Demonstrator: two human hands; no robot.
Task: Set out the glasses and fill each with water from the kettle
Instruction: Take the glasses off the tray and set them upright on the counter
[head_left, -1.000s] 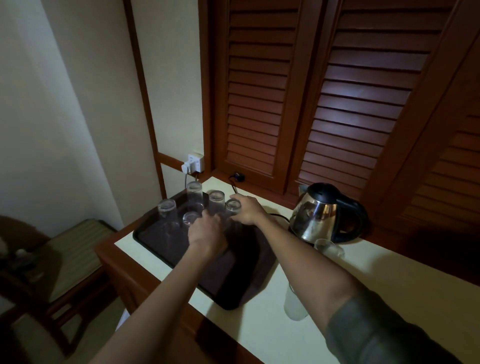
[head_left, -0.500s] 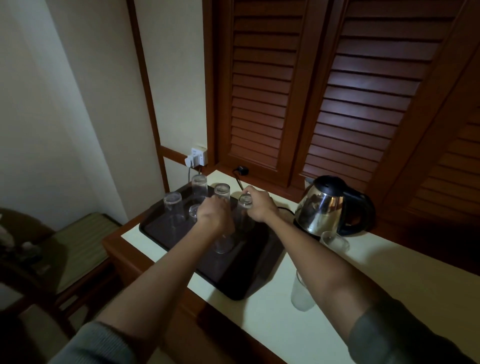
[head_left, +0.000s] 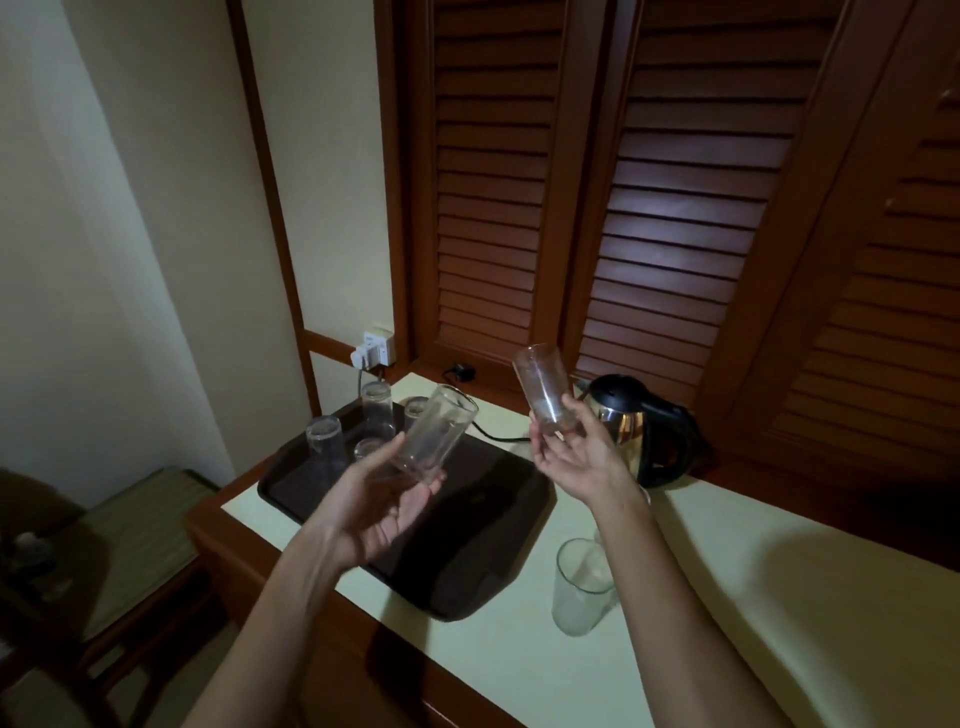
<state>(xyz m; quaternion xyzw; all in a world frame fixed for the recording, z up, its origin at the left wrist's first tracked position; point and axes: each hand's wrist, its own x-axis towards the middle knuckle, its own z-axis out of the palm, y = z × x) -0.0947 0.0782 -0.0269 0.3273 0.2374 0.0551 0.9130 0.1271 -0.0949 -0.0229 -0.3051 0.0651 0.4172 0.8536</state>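
Note:
My left hand (head_left: 382, 501) holds a clear glass (head_left: 434, 434) above the dark tray (head_left: 498, 577), tilted with its mouth up and to the right. My right hand (head_left: 574, 460) grips a second clear glass (head_left: 540, 387) by its base, mouth up, in front of the steel kettle (head_left: 641, 431). Several more glasses stand upside down at the tray's far left corner, among them one (head_left: 324, 441) at the left and one (head_left: 377, 408) at the back. An upright glass (head_left: 582, 584) stands on the pale counter (head_left: 779, 597), partly behind my right forearm.
Louvred wooden doors (head_left: 649, 208) rise behind the counter. A wall socket with a plug (head_left: 374, 351) sits left of them, and the kettle's black cord (head_left: 493, 436) runs along the counter. A cushioned chair (head_left: 130, 530) stands low at the left.
Both hands have lifted a glass each off the tray and turned them from upside down toward mouth up. The view has tilted up slightly.

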